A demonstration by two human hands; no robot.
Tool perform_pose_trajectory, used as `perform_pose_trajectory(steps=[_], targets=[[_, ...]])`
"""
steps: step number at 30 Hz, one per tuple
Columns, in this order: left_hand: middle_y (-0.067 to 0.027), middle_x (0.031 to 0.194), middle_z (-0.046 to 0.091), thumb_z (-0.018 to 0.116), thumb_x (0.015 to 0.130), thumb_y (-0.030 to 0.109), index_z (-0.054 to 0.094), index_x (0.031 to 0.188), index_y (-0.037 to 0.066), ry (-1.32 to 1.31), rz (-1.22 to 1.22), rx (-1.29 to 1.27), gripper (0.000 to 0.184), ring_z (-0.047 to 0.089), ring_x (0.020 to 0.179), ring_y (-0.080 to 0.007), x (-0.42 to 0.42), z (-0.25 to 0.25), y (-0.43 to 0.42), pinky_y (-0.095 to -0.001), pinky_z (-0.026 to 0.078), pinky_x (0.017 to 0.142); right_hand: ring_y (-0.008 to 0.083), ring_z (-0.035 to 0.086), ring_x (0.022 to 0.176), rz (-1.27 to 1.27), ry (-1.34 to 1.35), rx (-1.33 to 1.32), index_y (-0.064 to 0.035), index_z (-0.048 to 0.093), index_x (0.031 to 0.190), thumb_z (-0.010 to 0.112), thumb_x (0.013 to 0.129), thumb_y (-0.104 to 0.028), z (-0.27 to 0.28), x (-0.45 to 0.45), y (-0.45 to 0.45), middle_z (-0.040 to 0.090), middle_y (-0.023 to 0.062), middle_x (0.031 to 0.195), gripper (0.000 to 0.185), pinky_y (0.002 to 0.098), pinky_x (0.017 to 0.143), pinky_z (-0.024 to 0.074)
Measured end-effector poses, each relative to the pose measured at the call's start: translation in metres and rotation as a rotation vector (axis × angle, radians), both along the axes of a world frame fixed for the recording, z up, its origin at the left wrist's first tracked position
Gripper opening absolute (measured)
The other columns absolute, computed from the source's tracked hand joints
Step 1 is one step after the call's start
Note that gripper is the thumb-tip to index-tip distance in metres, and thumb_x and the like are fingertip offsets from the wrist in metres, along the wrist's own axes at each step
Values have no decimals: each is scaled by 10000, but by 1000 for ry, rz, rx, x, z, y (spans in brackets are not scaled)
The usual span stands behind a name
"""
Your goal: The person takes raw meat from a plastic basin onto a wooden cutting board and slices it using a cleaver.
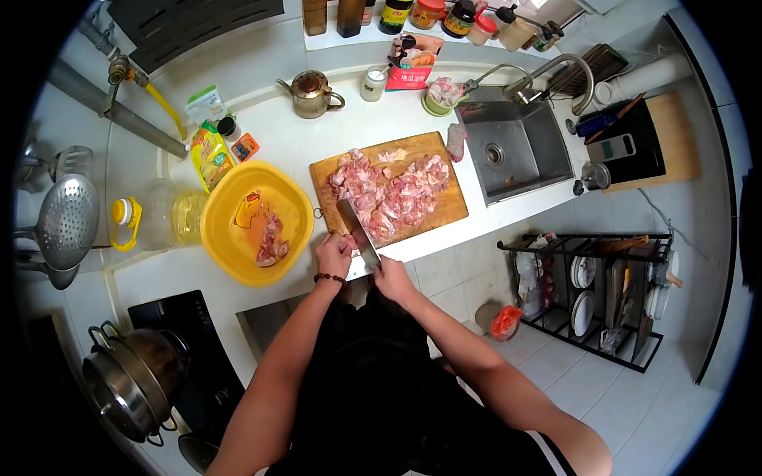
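My right hand (393,279) is closed around the handle of a cleaver (359,232), its broad blade angled up to the left over the near left edge of the cutting board (444,214). Beside the blade, my left hand (335,252), with a beaded bracelet at the wrist, has its fingers curled on a small piece of raw meat (350,241). A large pile of chopped raw meat (409,194) covers much of the wooden board. To the left stands a yellow basin (218,230) with a few meat pieces (272,244) inside.
A steel sink (520,170) is on the right, with a green bowl (439,101) near it. Behind the board stand a metal teapot (311,95), a white jar (373,83) and a pink packet (413,67). An oil bottle (187,218) and a pot (131,381) are at left.
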State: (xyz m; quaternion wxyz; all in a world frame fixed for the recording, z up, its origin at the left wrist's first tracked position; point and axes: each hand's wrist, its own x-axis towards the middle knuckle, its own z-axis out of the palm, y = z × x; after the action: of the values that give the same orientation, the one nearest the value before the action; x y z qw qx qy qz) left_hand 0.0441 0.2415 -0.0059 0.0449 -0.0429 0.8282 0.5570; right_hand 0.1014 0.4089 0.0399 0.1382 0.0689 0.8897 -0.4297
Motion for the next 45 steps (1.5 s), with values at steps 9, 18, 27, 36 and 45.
perform_pose_trajectory(steps=[9, 18, 27, 36, 45], targets=[[-183, 890, 668, 759, 801, -45, 686, 902, -19, 1, -14, -123, 127, 711, 809, -358, 0, 8, 1, -429, 567, 728, 542, 672, 832, 59, -32, 176, 95, 632, 986, 557, 872, 5, 13, -33, -26, 660, 380, 836, 163, 608, 762, 551], [-169, 878, 657, 737, 780, -62, 659, 883, -15, -1, 20, -115, 137, 701, 795, -353, -2, 7, -1, -425, 559, 720, 542, 677, 890, 62, -122, 206, 71, 638, 1040, 576, 877, -28, 8, -26, -17, 682, 363, 888, 200, 618, 832, 540], [-152, 914, 672, 747, 788, -72, 681, 931, 5, 42, 56, -66, 175, 703, 822, -328, 1, 3, -5, -390, 575, 739, 509, 685, 880, 77, -77, 263, 50, 660, 1114, 590, 911, -70, 9, -30, 20, 690, 336, 881, 246, 596, 831, 552], [-140, 973, 724, 775, 821, -68, 707, 1002, 6, 274, 23, -53, 207, 734, 827, -268, -8, 29, -3, -342, 592, 754, 524, 673, 886, 14, -30, 106, 65, 658, 1171, 605, 913, -57, 42, -28, 8, 676, 356, 878, 291, 599, 831, 538], [-142, 925, 699, 781, 824, -51, 699, 1064, -20, 53, -30, -166, 256, 724, 823, -266, -21, 5, -1, -343, 596, 746, 516, 669, 873, -51, -40, 111, 55, 674, 997, 654, 932, -118, 38, -22, 13, 676, 323, 856, 185, 555, 769, 533]])
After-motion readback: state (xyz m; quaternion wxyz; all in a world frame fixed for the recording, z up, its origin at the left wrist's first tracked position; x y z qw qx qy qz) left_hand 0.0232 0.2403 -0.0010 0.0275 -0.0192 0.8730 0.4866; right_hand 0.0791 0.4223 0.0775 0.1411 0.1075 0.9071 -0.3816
